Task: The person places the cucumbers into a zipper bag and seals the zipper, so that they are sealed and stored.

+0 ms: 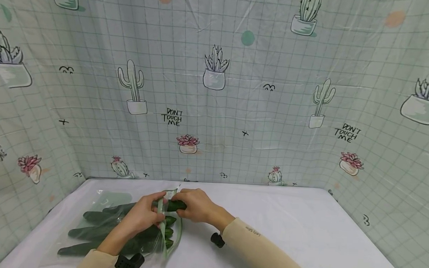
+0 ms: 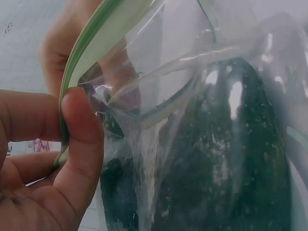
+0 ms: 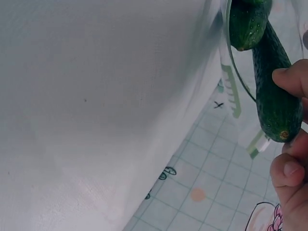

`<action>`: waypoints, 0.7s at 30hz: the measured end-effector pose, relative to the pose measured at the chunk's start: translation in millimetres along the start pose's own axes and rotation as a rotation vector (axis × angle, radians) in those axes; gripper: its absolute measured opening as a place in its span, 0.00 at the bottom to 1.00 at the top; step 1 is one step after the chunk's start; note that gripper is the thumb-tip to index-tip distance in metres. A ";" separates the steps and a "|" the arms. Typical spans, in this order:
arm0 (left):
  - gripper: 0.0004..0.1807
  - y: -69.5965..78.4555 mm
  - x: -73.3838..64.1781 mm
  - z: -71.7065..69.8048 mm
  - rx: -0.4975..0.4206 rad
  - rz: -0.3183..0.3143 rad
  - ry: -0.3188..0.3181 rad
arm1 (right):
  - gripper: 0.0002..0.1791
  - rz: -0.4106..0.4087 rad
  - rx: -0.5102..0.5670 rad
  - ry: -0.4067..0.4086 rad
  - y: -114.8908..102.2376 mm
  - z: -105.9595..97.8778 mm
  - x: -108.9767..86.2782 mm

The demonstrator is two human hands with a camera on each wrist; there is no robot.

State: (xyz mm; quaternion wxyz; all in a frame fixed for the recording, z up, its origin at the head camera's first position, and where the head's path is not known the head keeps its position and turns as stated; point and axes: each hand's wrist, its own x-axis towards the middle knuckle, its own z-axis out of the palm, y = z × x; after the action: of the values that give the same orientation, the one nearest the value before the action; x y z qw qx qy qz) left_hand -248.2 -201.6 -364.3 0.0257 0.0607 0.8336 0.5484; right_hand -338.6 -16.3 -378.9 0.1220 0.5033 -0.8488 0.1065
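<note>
A clear zip bag (image 1: 63, 229) with a green-edged mouth lies on its side, the mouth facing right. Several dark green cucumbers (image 1: 90, 234) are inside, their tips at the opening. With thumb and fingers, my left hand (image 1: 140, 215) pinches the bag's green edge (image 2: 72, 65), lifting it away from the cucumbers. My right hand (image 1: 197, 206) grips the end of the farthest cucumber (image 3: 276, 103) at the mouth, the thumb lying along its side. The rest of that cucumber reaches back into the bag. Another cucumber tip (image 3: 248, 31) shows beside it.
The bag lies on the left part of a white-covered table (image 1: 285, 231). A curtain (image 1: 215, 110) printed with cacti hangs behind the table and along both sides. Black wrist devices (image 1: 217, 239) sit near both cuffs.
</note>
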 end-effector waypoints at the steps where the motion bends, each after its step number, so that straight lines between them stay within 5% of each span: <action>1: 0.39 0.5 0.3 -0.3 0.003 -0.005 0.003 | 0.18 -0.003 0.001 0.005 -0.8 0.1 0.4; 7: 0.40 2.3 1.3 -2.7 0.009 -0.011 0.004 | 0.18 -0.030 -0.010 0.012 -5.2 3.4 4.1; 21: 0.40 -1.9 0.4 -2.8 0.038 -0.011 -0.013 | 0.17 0.044 0.226 -0.087 9.1 23.4 13.8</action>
State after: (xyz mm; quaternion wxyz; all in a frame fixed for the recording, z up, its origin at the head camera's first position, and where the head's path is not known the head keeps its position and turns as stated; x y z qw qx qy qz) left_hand -249.0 -204.8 -364.9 0.0330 0.0600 0.8439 0.5321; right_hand -355.4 -30.5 -397.3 0.0252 0.4991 -0.8468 0.1821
